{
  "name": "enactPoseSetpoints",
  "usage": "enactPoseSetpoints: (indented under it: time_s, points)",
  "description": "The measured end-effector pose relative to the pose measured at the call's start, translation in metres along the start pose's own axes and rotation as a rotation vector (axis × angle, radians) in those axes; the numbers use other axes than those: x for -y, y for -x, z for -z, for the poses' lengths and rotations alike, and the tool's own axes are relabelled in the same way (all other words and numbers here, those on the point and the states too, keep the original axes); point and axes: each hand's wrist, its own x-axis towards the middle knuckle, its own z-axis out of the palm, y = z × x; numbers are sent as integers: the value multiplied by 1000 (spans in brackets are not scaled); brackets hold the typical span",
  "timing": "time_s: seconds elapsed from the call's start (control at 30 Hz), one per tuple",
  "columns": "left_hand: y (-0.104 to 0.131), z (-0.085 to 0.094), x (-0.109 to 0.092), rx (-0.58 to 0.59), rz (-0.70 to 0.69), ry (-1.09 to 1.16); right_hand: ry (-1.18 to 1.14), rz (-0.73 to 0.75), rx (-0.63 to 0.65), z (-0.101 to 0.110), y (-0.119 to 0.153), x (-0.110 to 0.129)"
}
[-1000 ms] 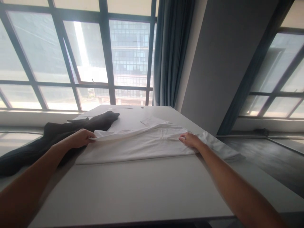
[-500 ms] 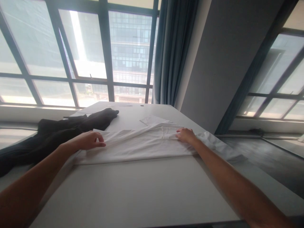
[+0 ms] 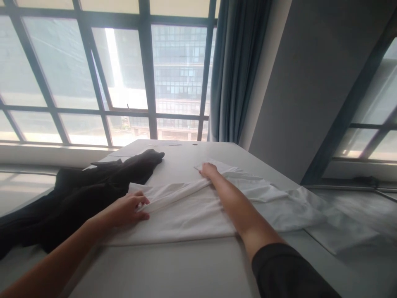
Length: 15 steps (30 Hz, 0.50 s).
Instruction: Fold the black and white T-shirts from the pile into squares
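Note:
A thin white garment (image 3: 182, 219) lies spread and wrinkled across the white table, with its far flap pointing toward the window. My left hand (image 3: 132, 207) rests on its left end, thumb and fingers apart, nothing visibly gripped. Reaching farther out, my right hand (image 3: 209, 170) has its fingers closed at the corner of the far flap. The fingertips are partly hidden, but cloth runs into them. My right forearm crosses above the fabric and covers part of it.
A black garment (image 3: 93, 190) lies heaped on the table's left side, close to my left hand. The white table (image 3: 167, 269) extends toward the large windows (image 3: 180, 70). A blue-grey curtain (image 3: 238, 74) and a grey pillar (image 3: 304, 82) stand beyond its far right edge.
My right hand has moved from the garment's right part out to its far flap and closed there. My left hand stays at the left end. The camera view has shifted slightly.

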Motion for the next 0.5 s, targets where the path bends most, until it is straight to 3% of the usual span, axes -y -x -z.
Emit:
enactPoseSetpoints:
  time_s: [0.13,0.27,0.4,0.5]
  points:
    - [2,1,-4,-1,-36,-8,0,-16,-53,-5,-3,-9]
    - [3,2,-7,-44,-81,-34,-21,-109,-167,17,12,-53]
    - [3,3,-8,-85,-135,-63,-171,-295,-407,47,56,-105]
    - [3,6,-6,-141,-172,-121,-257,-369,-472,61,109,-134]
